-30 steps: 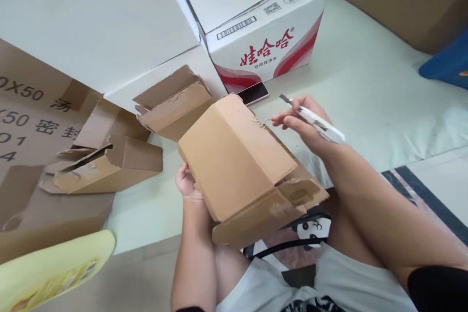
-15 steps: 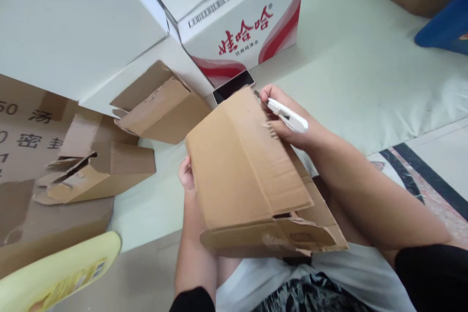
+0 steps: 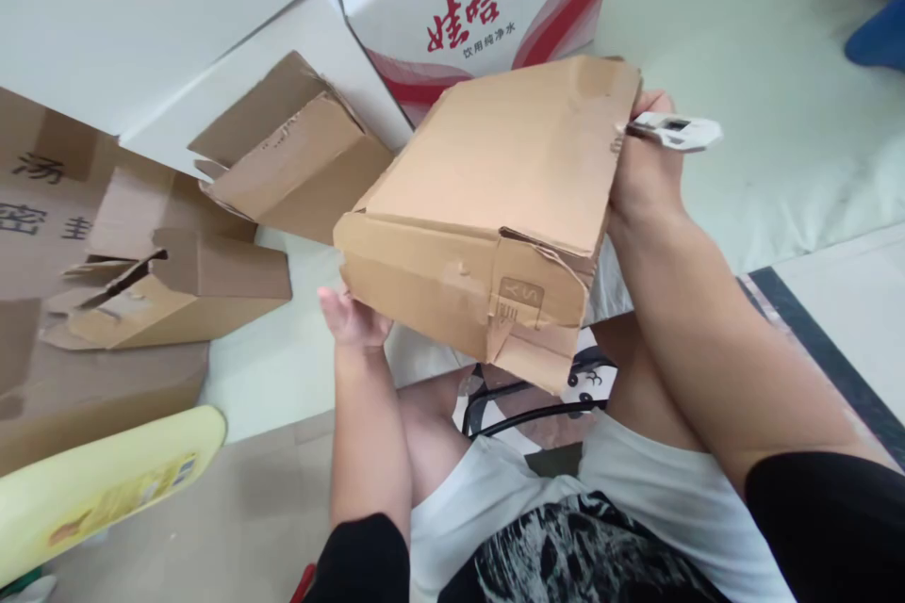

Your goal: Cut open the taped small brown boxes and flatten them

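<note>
A brown cardboard box (image 3: 495, 151) is held up in front of me, tilted, with its torn end flaps facing me. My left hand (image 3: 355, 318) supports its lower left corner from beneath; the thumb shows, while the other fingers are partly hidden under the box. At the box's right edge, my right hand (image 3: 650, 170) grips a white utility knife (image 3: 682, 130). The knife's tip end lies against a frayed patch on that edge, and its handle points right. Some of the right fingers are hidden behind the box.
Two opened brown boxes, one upper (image 3: 297, 160) and one lower (image 3: 205, 292), lie at left beside a large printed carton (image 3: 42, 254). A white carton with red lettering (image 3: 487, 9) stands behind. A pale yellow container (image 3: 120, 490) is at lower left, a blue object (image 3: 880, 33) at far right.
The cardboard box has been raised and turned, bringing its end flaps into view. My right hand has moved up and right with the knife. The phone-like dark object behind the box is now hidden.
</note>
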Available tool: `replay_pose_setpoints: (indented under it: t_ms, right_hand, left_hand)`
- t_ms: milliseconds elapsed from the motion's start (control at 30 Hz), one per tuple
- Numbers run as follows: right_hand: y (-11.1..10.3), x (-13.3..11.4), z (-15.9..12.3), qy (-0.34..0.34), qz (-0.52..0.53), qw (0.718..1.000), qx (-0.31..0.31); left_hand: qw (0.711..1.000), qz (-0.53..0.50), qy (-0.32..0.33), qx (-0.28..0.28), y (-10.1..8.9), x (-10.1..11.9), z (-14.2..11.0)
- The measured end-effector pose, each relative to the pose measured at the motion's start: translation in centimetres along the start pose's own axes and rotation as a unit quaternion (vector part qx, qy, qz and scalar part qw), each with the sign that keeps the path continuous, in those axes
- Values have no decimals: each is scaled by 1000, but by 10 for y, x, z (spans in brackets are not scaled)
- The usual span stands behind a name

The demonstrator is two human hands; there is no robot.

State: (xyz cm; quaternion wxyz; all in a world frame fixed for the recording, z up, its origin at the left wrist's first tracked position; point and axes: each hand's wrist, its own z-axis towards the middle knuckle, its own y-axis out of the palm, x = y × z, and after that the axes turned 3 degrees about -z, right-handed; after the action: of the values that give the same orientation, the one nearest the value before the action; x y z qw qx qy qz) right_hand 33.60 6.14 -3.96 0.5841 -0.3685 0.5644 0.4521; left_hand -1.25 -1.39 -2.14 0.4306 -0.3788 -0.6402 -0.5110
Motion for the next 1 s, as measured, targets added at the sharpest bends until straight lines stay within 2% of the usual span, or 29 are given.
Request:
replay_pose_setpoints:
  t_ms: [67, 100, 200, 300, 367, 433, 500, 533, 567, 667, 733, 867, 1000]
  right_hand:
    - [6, -4, -4, 4, 14, 996, 90]
    - [9, -7, -7, 4, 11, 993, 115]
    - [17, -15, -12, 14, 17, 994, 109]
    - [20, -24, -19, 10, 25, 993, 115]
    - [18, -34, -27, -37, 20, 991, 126]
    - [15, -49, -37, -115, -6, 986, 119]
    - [12, -66, -47, -179, -30, 979, 90]
    - [11, -74, -52, -197, -40, 978, 54]
    - [12, -79, -56, -197, -49, 979, 8]
    - [17, -83, -64, -132, -66, 980, -134]
    - [22, -75, -66, -96, -64, 977, -178]
    - [30, -59, -66, -80, -77, 977, -182]
    - [29, -60, -68, -37, -166, 982, -85]
  left_hand:
    - [1000, 3, -10, 6, -5, -1, 4]
    - [1000, 2, -16, 15, -6, -1, 6]
    - [999, -7, -23, 31, -7, 0, 9]
    - [1000, -14, -20, -5, -3, 1, 10]
    - [1000, -20, -7, -10, 0, 0, 10]
    - [999, -25, 20, 27, 2, -2, 12]
    - [995, -28, 50, 76, 4, -6, 15]
    - [993, -28, 61, 94, 5, -9, 16]
    - [992, -29, 68, 103, 7, -11, 17]
    - [992, -29, 70, 100, 15, -16, 19]
    - [993, -26, 69, 96, 21, -20, 19]
    - [992, -18, 76, 102, 32, -23, 17]
    - [991, -7, 67, 119, 38, -26, 14]
